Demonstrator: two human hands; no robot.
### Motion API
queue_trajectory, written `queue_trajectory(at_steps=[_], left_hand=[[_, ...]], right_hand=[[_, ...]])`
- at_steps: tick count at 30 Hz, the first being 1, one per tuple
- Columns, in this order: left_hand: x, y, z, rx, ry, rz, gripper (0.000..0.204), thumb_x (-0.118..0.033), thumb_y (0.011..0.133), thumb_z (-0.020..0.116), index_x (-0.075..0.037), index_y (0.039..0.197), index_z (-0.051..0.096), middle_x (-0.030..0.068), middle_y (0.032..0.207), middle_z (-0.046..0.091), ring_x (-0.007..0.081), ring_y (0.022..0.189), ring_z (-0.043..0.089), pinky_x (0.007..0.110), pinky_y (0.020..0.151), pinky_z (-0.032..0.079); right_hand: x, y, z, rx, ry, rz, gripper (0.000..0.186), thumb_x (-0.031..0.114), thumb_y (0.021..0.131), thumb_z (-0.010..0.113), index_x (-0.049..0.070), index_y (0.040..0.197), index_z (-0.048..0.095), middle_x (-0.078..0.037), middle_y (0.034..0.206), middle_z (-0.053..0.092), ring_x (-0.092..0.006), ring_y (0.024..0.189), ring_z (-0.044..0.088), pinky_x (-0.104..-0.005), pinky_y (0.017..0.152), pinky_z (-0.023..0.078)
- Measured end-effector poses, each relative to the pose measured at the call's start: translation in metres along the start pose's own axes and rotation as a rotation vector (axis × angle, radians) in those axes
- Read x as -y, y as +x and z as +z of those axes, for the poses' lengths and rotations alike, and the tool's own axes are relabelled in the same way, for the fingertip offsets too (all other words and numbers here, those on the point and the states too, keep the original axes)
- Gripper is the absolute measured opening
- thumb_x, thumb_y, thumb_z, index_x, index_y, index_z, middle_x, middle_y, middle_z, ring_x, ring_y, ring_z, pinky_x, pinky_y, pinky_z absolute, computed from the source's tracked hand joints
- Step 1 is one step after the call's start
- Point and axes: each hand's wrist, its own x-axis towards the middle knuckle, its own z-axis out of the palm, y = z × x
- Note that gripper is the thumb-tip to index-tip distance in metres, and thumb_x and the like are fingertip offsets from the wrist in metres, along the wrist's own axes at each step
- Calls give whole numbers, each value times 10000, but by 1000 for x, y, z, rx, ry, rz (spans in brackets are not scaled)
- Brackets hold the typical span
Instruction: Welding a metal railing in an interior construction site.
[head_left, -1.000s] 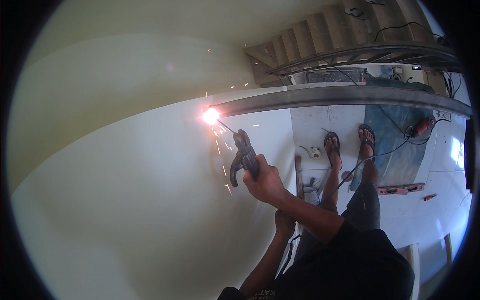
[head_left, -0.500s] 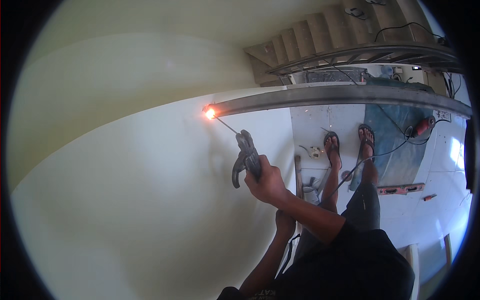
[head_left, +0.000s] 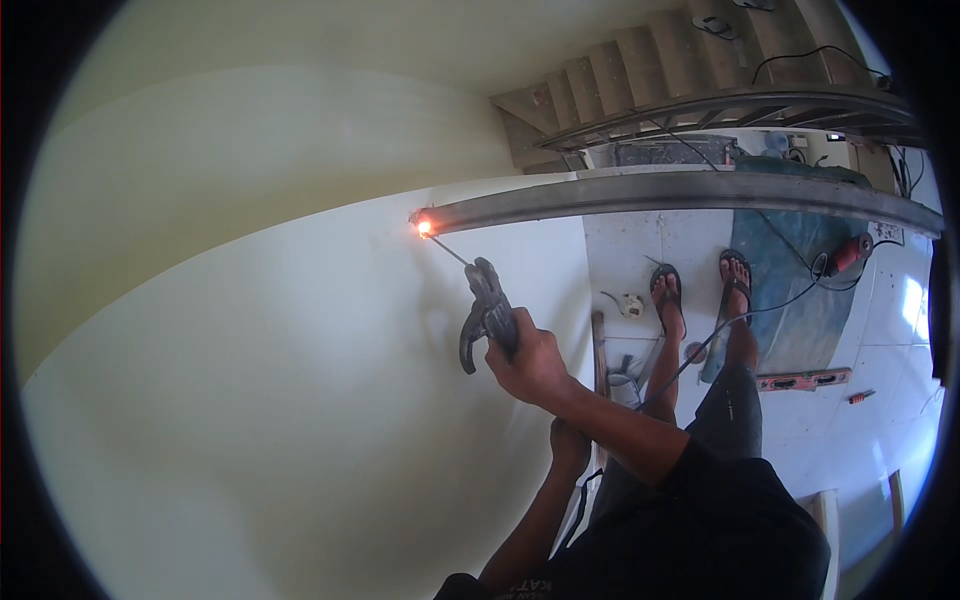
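Observation:
My right hand (head_left: 532, 365) is wrapped round the handle of a black welding electrode holder (head_left: 488, 308). From its jaws a thin welding rod (head_left: 450, 248) slants up to the left. At the rod's tip an orange-white glow (head_left: 425, 228) burns, where the left end of a long grey steel beam (head_left: 600, 194) meets the pale wall (head_left: 300, 330). Below my right forearm, close against it, is my left hand (head_left: 571, 446); its fingers are mostly hidden, so its grip does not show.
Stairs with a metal stringer (head_left: 700, 115) rise beyond the beam. On the tiled floor lie a green mat (head_left: 790, 325), a red power tool (head_left: 853, 252), a red spirit level (head_left: 803, 380), a screwdriver (head_left: 861, 396) and a tape measure (head_left: 631, 305). A cable (head_left: 735, 322) crosses near my sandalled feet.
The electrode holder has shifted slightly up and left, closer to the beam's end. The glow looks a little smaller, and the visible rod is slightly shorter.

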Motion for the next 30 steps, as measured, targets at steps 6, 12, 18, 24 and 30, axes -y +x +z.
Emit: queue_trajectory(at_steps=[6,12,18,24,30], left_hand=[[-4,3,-3,-78,-174,101,158,-141,821,539,-2,836,614,229,823,622,431,799,582,492,656,435],[9,1,7,-62,-108,50,129,-144,781,581,-30,835,612,209,813,627,415,810,591,471,664,456],[11,1,10,-83,-88,51,146,-140,748,624,-47,860,607,189,837,638,394,831,602,451,678,470],[4,2,3,-63,-138,29,151,-133,810,540,-9,839,620,220,846,631,422,841,583,492,701,440],[4,1,4,-34,-159,23,179,-168,794,581,-15,882,611,209,855,634,394,861,597,455,706,455]], right_hand=[[-20,2,0,-19,-35,-229,317,108,784,617,36,1043,448,-86,717,592,-240,597,621,-318,542,489],[-13,2,4,-7,135,-187,291,95,798,612,34,994,406,-78,680,578,-214,574,619,-299,562,492],[-12,2,1,12,113,-166,292,96,798,610,30,982,393,-96,683,580,-240,586,626,-309,568,496],[-16,2,6,-23,72,-157,288,102,802,612,27,991,407,-90,691,575,-218,581,615,-299,558,490],[-23,-2,4,-37,-97,-121,289,122,832,589,25,1062,443,-91,772,610,-245,645,647,-313,580,506]])
